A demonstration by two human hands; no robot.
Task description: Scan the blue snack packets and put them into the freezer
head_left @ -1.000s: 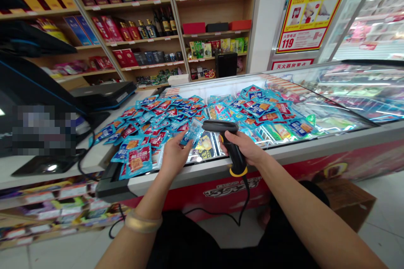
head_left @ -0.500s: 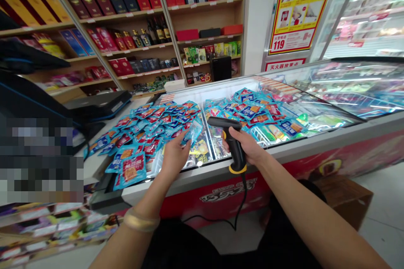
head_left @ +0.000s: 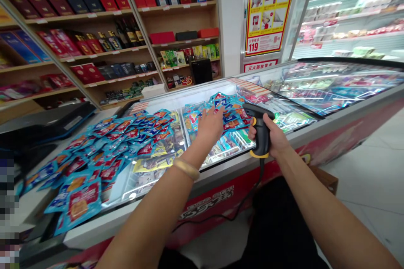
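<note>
My left hand (head_left: 211, 128), with a gold bangle (head_left: 187, 169) on its wrist, reaches over the right-hand pile of blue snack packets (head_left: 232, 122). Its fingers are apart at the near left side of that pile, and no held packet shows in it. In my right hand (head_left: 275, 138) is a black and yellow barcode scanner (head_left: 261, 132), gripped by its handle with the head above and pointing left. Its cable hangs down in front of the freezer. A larger heap of the same blue and red packets (head_left: 107, 147) spreads over the left of the glass top.
The chest freezer's front rim (head_left: 233, 166) runs across in front of me. Dark counter equipment (head_left: 47, 128) stands at the left. Behind are shelves of boxed bottles (head_left: 151, 42), a red and yellow poster (head_left: 268, 12) and a lit display fridge (head_left: 353, 21). A cardboard box (head_left: 325, 180) sits on the floor.
My left hand has moved from the left heap to the right pile, and the packet it held no longer shows in it. The view has swung right; the scanner stays in my right hand.
</note>
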